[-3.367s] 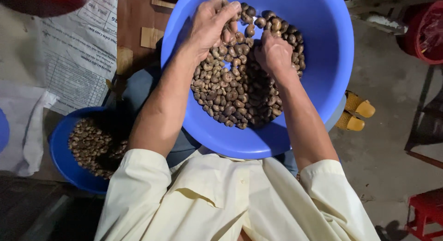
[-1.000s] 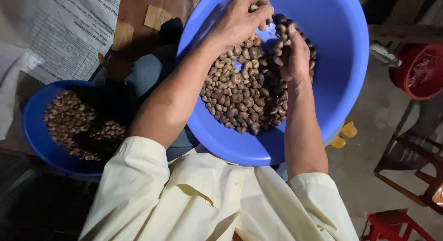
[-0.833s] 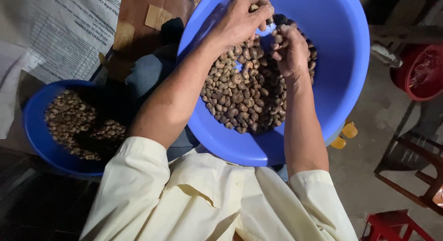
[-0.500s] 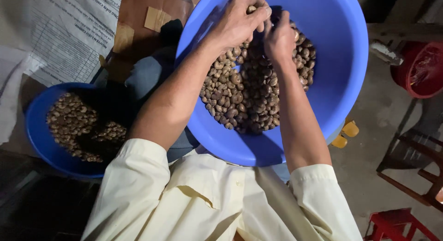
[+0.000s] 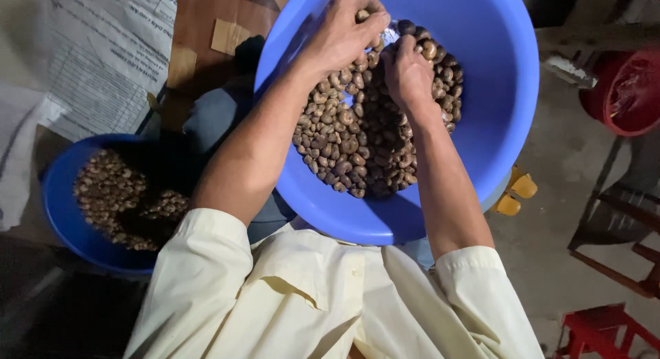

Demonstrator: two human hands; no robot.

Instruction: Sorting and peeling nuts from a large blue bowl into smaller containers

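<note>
Nuts (image 5: 357, 142), brown and curved, lie heaped inside large blue basin (image 5: 495, 91), which rests on the person's lap. Left hand (image 5: 344, 32) sits at the heap's far edge, fingers curled shut over a few nuts. Right hand (image 5: 409, 73) lies just beside it on the heap, fingers bent into the nuts; grip cannot be told. Smaller blue bowl (image 5: 58, 214) of nuts sits left of the basin, on the floor. Red bucket (image 5: 629, 91) stands right of the basin.
</note>
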